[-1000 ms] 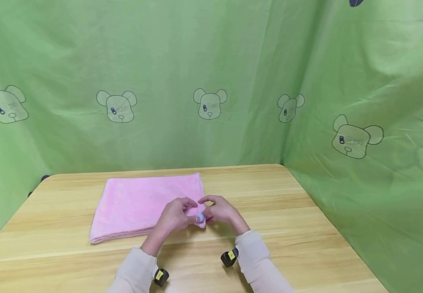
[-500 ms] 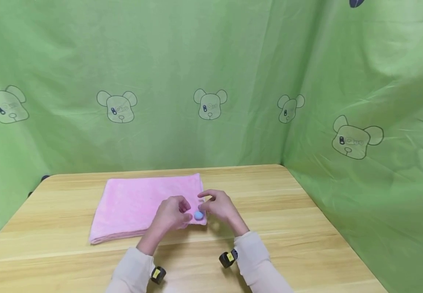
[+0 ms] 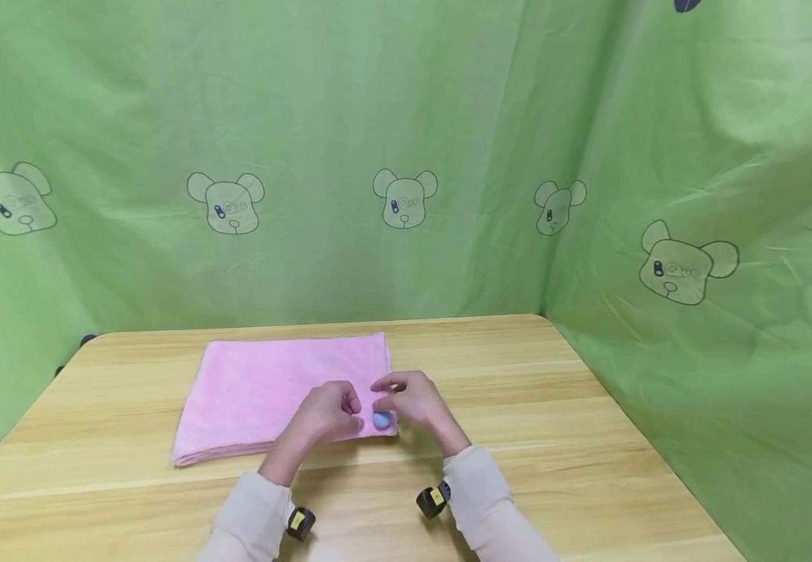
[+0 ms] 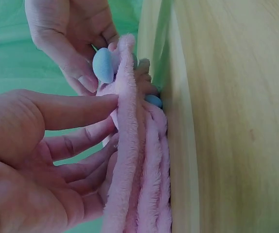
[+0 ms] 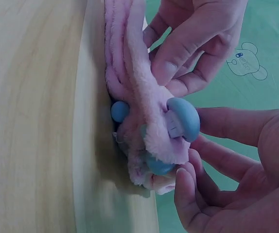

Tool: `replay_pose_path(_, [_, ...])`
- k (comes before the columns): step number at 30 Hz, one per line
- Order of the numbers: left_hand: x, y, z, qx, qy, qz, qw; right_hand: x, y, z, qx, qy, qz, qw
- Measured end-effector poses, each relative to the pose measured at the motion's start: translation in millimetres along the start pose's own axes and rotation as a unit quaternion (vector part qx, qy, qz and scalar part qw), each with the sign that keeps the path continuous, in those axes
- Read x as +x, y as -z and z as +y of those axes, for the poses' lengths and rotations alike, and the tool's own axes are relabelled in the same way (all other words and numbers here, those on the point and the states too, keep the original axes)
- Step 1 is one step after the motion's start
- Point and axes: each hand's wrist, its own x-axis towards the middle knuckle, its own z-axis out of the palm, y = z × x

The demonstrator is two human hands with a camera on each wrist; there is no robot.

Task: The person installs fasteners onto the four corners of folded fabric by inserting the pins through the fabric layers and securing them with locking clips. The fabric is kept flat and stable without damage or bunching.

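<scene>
A folded pink plush cloth (image 3: 272,390) lies on the table. At its near right corner stands a blue mushroom-shaped clip (image 3: 381,420), its rounded cap (image 5: 185,119) turned upward. Two more blue pieces show lower at the corner: a blue cap (image 5: 160,165) partly behind cloth and a small blue knob (image 5: 119,111) beneath the layers. My left hand (image 3: 326,410) touches the cloth just left of the clip, its thumb straight. With a fingertip, my right hand (image 3: 413,400) touches the clip's cap, while other bent fingers lie by the cloth corner. A gap separates its thumb and index finger.
The wooden table (image 3: 553,468) extends on all sides of the cloth. Green curtains (image 3: 322,257) printed with bear heads stand behind the table and at both sides. Each wrist carries a small black camera (image 3: 300,523).
My left hand has drawn back left from the clip, uncovering it. My right hand has shifted slightly left above it, and the raised cloth corner now lies flatter.
</scene>
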Motion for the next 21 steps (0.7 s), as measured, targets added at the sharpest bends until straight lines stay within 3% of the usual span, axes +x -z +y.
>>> replay_pose_path(5, [1.1,2.9,0.9,-0.010,-0.011,0.035,0.9993,-1.3,2.6,-2.1,0.010,-0.001,0.019,1.000])
replay_pose_path(11, [1.4,6.6,3.0,-0.017,-0.021,0.099,0.9947,-3.1,7.3,-9.8,0.015,0.018,0.096,0.995])
replay_pose_path(18, [0.6,13.1,4.2,-0.035,-0.008,0.163,0.9860,-3.4,7.1,-16.6,-0.018,0.044,0.162,0.986])
replay_pose_path(21, [0.2,17.9,3.7,-0.022,-0.007,0.179,0.9835,-4.1,5.4,-18.9,-0.034,0.061,0.180,0.981])
